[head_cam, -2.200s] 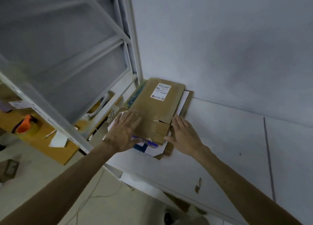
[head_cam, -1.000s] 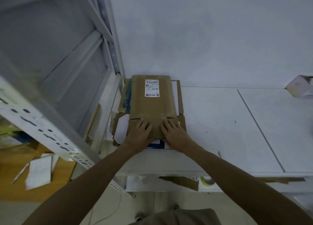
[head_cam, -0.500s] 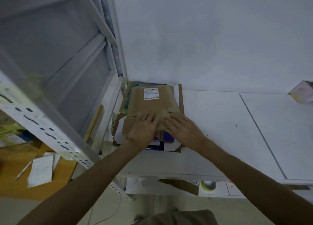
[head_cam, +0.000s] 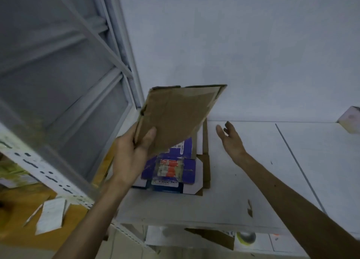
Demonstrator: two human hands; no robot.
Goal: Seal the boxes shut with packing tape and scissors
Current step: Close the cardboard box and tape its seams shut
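Table (head_cam: 253, 184) against wall (head_cam: 253, 44), shelving (head_cam: 58, 87) left; left hand (head_cam: 128, 157) grip clamped on cardboard (head_cam: 175, 118); right hand (head_cam: 231, 140) grip apart.

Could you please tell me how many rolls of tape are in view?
1: a yellowish roll of tape sits below the white table, under its front edge. Others may be hidden.

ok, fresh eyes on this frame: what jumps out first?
The flattened brown cardboard box stands out first. It is held tilted in mid-frame, and the left hand grips its lower corner. Under it a blue-and-purple printed carton lies flat on a stack at the left end of the white table. The right hand is open beside the stack and holds nothing.
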